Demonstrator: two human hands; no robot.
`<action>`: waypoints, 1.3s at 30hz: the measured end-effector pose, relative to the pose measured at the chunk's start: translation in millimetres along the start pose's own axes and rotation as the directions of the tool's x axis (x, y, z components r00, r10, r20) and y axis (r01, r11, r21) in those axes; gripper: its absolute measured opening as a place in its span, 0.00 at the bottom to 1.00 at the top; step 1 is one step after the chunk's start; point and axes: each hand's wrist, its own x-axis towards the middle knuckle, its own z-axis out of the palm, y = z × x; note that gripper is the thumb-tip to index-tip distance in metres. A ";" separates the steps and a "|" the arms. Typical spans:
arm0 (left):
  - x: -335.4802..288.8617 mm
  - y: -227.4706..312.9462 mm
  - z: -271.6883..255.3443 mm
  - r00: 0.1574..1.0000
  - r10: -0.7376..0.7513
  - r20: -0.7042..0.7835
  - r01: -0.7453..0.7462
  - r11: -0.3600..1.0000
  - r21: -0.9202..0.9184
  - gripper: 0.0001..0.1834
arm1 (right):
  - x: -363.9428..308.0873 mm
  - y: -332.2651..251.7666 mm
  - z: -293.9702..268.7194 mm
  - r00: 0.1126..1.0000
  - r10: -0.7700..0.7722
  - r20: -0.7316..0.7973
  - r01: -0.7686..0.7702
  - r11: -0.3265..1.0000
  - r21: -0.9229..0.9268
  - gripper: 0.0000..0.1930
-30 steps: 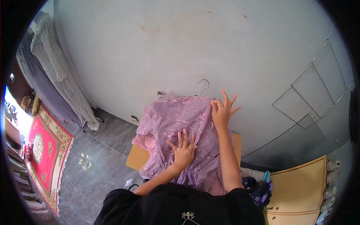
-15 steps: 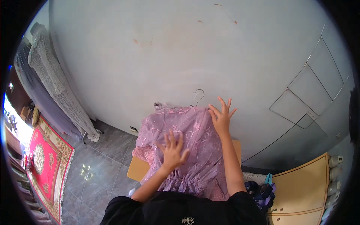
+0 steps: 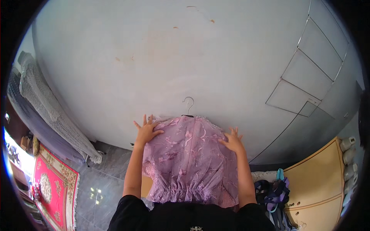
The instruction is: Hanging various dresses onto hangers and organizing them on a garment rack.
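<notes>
A mauve lace dress [image 3: 189, 150] with pink embroidery and a gathered waist lies spread out before me on a hanger [image 3: 190, 104], whose metal hook sticks up from the neck. At its left shoulder area, my left hand [image 3: 145, 134] has fingers spread, the thumb touching the fabric. My right hand [image 3: 233, 142] rests at the opposite shoulder edge, its fingers also apart and its thumb on the cloth. Neither hand visibly grips a fold. My body hides the lower part of the dress.
A tan surface [image 3: 146, 185] shows beneath the dress, against a pale wall [image 3: 216, 69]. Pale gowns [image 3: 58, 111] hang at left near a red patterned rug [image 3: 48, 188]. At right are a wire rack [image 3: 308, 65], a wooden cabinet [image 3: 316, 184] and dark bundled straps [image 3: 273, 192].
My left hand has moved from the middle of the dress to its left shoulder. My right hand has lowered onto the right shoulder. The dress now lies straighter and more evenly spread.
</notes>
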 end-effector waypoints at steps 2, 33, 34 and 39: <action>-1.7 -10.0 0.5 1.000 0.000 0.010 0.000 1.000 0.000 0.29 | 0.0 10.2 7.4 0.996 -0.006 0.084 0.004 1.000 0.023 0.30; -36.9 -32.5 13.4 0.982 0.007 -0.189 -0.042 0.983 -0.178 0.27 | 80.4 -166.5 -31.8 0.736 -0.419 -0.532 0.499 0.867 0.007 0.08; -37.5 -31.0 6.2 0.982 0.005 -0.187 -0.040 0.982 -0.184 0.27 | 74.3 -167.5 -41.7 0.696 -0.421 -0.582 0.521 0.854 0.005 0.07; -38.9 -17.3 -52.6 0.960 0.078 -0.270 -0.145 0.960 -0.239 0.23 | 42.4 -172.4 -107.4 0.592 -0.394 -0.703 0.544 0.839 -0.012 0.07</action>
